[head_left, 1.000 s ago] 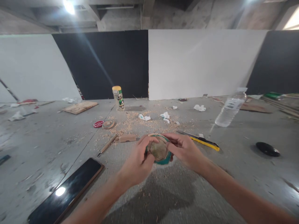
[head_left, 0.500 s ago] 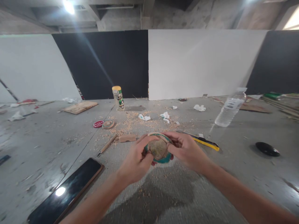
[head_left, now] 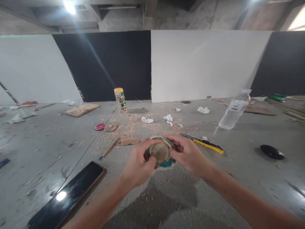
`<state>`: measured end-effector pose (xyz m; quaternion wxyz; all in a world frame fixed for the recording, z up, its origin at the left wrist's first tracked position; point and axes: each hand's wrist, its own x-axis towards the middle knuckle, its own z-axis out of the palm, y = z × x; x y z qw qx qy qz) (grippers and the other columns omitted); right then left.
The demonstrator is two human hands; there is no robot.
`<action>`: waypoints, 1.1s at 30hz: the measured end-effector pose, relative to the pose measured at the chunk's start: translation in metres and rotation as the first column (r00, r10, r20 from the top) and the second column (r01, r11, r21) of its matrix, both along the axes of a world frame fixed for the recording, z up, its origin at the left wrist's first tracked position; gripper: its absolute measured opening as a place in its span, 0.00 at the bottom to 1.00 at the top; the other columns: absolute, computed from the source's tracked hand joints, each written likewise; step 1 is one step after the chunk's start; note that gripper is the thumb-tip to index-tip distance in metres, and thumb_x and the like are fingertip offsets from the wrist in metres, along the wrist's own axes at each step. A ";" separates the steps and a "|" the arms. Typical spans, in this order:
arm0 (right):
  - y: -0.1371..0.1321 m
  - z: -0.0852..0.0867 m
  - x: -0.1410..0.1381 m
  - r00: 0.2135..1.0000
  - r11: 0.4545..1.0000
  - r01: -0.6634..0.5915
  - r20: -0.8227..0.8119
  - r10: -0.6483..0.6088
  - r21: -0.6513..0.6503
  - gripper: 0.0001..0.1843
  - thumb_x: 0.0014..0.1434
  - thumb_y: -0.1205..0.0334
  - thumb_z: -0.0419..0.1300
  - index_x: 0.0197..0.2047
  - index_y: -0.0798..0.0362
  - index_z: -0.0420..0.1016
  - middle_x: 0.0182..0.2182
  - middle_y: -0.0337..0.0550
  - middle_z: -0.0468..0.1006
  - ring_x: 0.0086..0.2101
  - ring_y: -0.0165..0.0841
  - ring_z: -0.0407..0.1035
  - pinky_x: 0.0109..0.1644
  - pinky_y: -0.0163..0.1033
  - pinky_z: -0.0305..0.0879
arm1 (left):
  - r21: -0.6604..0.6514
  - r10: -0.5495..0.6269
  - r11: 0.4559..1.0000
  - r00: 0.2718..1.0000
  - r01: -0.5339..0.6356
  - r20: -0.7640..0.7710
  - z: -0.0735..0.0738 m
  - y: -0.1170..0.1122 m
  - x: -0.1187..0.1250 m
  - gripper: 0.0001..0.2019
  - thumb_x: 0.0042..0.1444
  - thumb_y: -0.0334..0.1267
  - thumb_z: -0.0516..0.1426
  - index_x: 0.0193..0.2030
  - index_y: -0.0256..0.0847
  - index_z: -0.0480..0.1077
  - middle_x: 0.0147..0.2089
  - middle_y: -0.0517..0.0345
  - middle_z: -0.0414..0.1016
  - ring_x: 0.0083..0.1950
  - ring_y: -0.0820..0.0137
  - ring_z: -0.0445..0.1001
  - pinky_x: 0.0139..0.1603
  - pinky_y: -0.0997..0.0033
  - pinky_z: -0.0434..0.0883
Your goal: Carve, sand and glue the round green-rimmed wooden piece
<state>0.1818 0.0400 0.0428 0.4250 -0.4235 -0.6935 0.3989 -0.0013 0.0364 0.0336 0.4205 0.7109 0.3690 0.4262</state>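
Observation:
Both my hands hold a round wooden disc with a green rim (head_left: 160, 152) just above the grey table (head_left: 181, 197). My left hand (head_left: 138, 163) grips its left side with thumb and fingers. On the disc's right side, my right hand (head_left: 187, 152) is closed over the edge. The disc's brown face points toward me.
A phone (head_left: 68, 192) lies at the near left. A pencil-like tool (head_left: 109, 148), a wood block (head_left: 130, 141) and shavings sit behind the hands. A yellow utility knife (head_left: 205, 144), water bottle (head_left: 233, 111), black oval object (head_left: 272, 152), red tin (head_left: 100, 126), glue bottle (head_left: 121, 100) and wood board (head_left: 81, 109) lie around.
My hands and the disc have shifted slightly left and closer together. The disc has turned a little in my fingers.

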 end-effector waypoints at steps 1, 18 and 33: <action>0.000 0.000 -0.001 1.000 1.000 -0.008 -0.014 0.008 0.005 0.16 0.52 0.67 0.57 0.45 0.51 0.77 0.33 0.42 0.79 0.36 0.36 0.74 0.38 0.38 0.71 | 0.011 0.009 1.000 1.000 -0.009 -0.011 0.000 0.000 0.000 0.20 0.51 0.23 0.52 0.50 0.40 0.73 0.49 0.50 0.71 0.38 0.68 0.74 0.27 0.75 0.77; -0.006 0.003 -0.013 0.961 0.988 -0.078 -0.275 0.038 -0.135 0.17 0.48 0.65 0.59 0.44 0.51 0.68 0.39 0.44 0.77 0.40 0.37 0.71 0.44 0.43 0.68 | 0.156 0.057 0.986 0.998 -0.060 0.022 0.006 -0.004 -0.004 0.23 0.52 0.22 0.51 0.54 0.41 0.70 0.47 0.52 0.65 0.41 0.67 0.71 0.29 0.73 0.78; -0.006 0.004 -0.011 0.914 0.983 -0.161 -0.389 0.113 -0.092 0.13 0.50 0.68 0.59 0.41 0.50 0.72 0.35 0.39 0.78 0.36 0.32 0.70 0.40 0.37 0.66 | 0.185 0.031 0.982 0.997 -0.042 0.066 0.007 -0.005 -0.002 0.24 0.52 0.21 0.51 0.53 0.44 0.70 0.47 0.54 0.65 0.40 0.70 0.71 0.30 0.73 0.79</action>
